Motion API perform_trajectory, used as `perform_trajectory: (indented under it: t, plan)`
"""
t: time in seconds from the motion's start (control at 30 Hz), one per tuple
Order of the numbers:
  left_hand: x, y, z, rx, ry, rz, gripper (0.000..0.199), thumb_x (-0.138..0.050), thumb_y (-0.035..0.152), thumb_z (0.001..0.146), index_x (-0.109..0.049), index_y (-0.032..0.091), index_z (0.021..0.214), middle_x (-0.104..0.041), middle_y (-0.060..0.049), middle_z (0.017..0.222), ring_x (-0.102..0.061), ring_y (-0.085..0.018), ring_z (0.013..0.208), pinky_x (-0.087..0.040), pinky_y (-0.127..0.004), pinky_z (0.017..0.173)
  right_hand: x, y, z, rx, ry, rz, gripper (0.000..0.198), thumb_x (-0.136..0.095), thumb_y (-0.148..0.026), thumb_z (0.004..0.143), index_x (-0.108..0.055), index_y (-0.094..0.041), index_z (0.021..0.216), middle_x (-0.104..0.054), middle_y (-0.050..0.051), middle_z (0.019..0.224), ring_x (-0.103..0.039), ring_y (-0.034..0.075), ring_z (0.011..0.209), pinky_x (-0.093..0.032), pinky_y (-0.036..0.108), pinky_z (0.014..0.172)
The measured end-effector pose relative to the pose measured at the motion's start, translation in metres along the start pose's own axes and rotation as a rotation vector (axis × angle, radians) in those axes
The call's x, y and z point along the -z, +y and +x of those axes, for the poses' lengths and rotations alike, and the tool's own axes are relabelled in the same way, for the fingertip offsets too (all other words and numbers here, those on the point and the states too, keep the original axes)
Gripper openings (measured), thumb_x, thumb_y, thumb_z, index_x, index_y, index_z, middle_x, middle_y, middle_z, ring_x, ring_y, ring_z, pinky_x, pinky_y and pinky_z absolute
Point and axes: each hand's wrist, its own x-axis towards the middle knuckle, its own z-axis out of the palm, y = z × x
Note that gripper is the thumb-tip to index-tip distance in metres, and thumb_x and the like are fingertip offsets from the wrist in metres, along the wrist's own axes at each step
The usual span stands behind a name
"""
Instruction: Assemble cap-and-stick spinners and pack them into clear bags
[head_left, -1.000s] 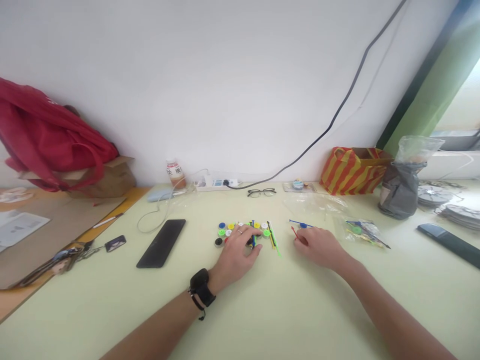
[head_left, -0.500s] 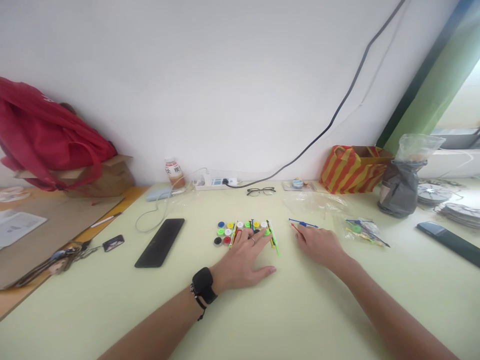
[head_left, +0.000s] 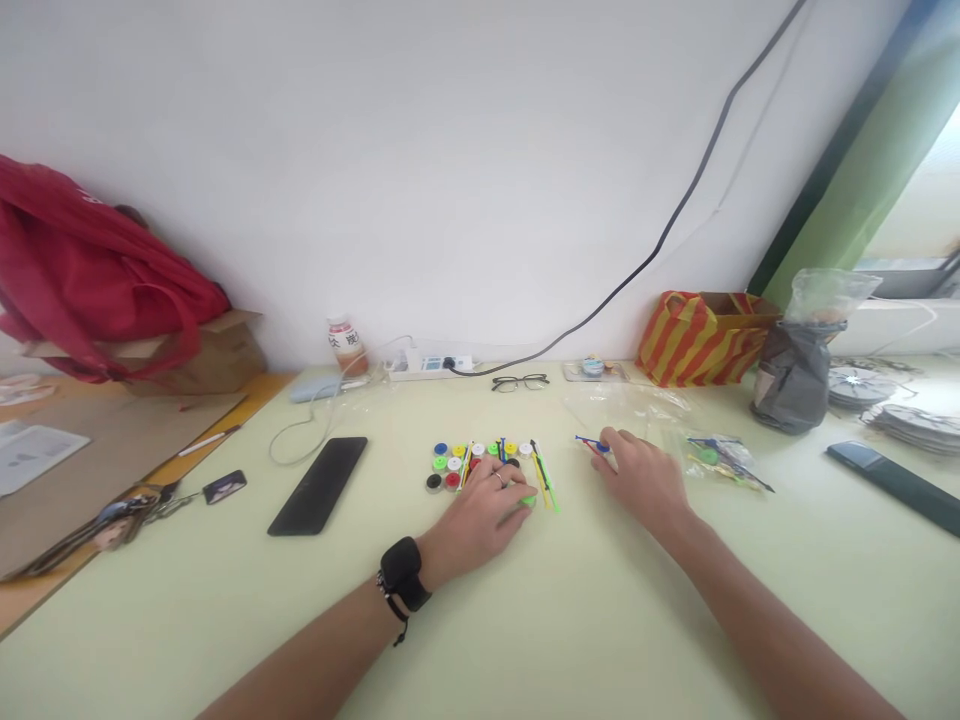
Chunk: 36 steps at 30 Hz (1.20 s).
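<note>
My left hand [head_left: 484, 512] is closed, with its thumb and fingers pinching a green disc [head_left: 529, 500]. Around it lie rows of small coloured discs, among them a black disc [head_left: 434, 483] and a blue disc [head_left: 441, 449]. Thin sticks lie across and beside the discs, including a green stick [head_left: 547, 477]. Farther right, my right hand [head_left: 643, 478] has its thumb and index finger closed about a thin red stick [head_left: 590, 445]. A blue stick [head_left: 583, 437] lies against the red one, and a blue round part shows between the fingertips. The other right fingers are curled, partly hidden.
A black phone [head_left: 319, 486] lies left of the discs. Behind them are eyeglasses [head_left: 520, 382] and a power strip [head_left: 429, 367]. To the right sit a clear bag of sticks [head_left: 724, 460], a striped bag [head_left: 697, 340] and a dark case [head_left: 896, 485].
My left thumb and fingers have drawn together on a green disc, which moved nearer me. My right fingers have shifted, and the red stick now lies against the blue one.
</note>
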Motion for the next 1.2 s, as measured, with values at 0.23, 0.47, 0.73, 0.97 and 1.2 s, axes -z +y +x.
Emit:
perform_trajectory:
  t: [0.23, 0.47, 0.73, 0.97, 1.2]
  plan:
    - [0.000, 0.001, 0.001, 0.010, -0.035, -0.073, 0.010, -0.063, 0.029, 0.099, -0.071, 0.027, 0.105, -0.074, -0.002, 0.112, -0.053, -0.026, 0.109, -0.041, -0.044, 0.104, -0.003, -0.029, -0.019, 0.410, -0.024, 0.386, 0.024, -0.044, -0.027, 0.103, -0.065, -0.026, 0.114, -0.071, 0.004, 0.099, -0.068, 0.021, 0.094, -0.042, 0.031, 0.072]
    - [-0.002, 0.007, -0.001, 0.047, 0.019, -0.165, 0.013, -0.071, 0.036, 0.095, -0.075, 0.028, 0.104, -0.076, -0.004, 0.093, -0.054, -0.027, 0.107, -0.048, -0.043, 0.096, -0.010, -0.034, -0.019, 0.478, -0.061, 0.361, 0.030, -0.041, -0.018, 0.103, -0.069, -0.024, 0.111, -0.069, 0.004, 0.092, -0.065, 0.020, 0.087, -0.038, 0.029, 0.069]
    - [-0.001, 0.009, 0.001, 0.019, 0.189, -0.256, 0.018, -0.066, 0.033, 0.099, -0.074, 0.026, 0.114, -0.076, -0.004, 0.102, -0.059, -0.022, 0.099, -0.049, -0.039, 0.095, -0.014, -0.031, -0.015, 0.575, 0.058, 0.455, 0.026, -0.042, -0.016, 0.104, -0.066, -0.021, 0.097, -0.067, 0.004, 0.087, -0.062, 0.019, 0.080, -0.040, 0.029, 0.069]
    - [0.002, 0.007, 0.000, 0.120, 0.214, -0.324, 0.015, -0.060, 0.033, 0.102, -0.071, 0.024, 0.104, -0.072, -0.004, 0.099, -0.062, -0.021, 0.097, -0.049, -0.036, 0.092, 0.003, -0.035, -0.021, 0.579, 0.221, 0.649, 0.018, -0.044, -0.020, 0.105, -0.061, -0.024, 0.101, -0.067, 0.008, 0.099, -0.061, 0.024, 0.097, -0.047, 0.038, 0.088]
    - [-0.004, 0.003, 0.000, 0.145, 0.258, -0.372, 0.014, -0.071, 0.036, 0.095, -0.071, 0.023, 0.099, -0.066, -0.002, 0.084, -0.057, -0.016, 0.072, -0.048, -0.030, 0.072, -0.002, -0.044, -0.027, 0.517, 0.250, 0.725, 0.014, -0.043, -0.019, 0.104, -0.056, -0.024, 0.100, -0.068, 0.007, 0.098, -0.061, 0.025, 0.099, -0.046, 0.044, 0.093]
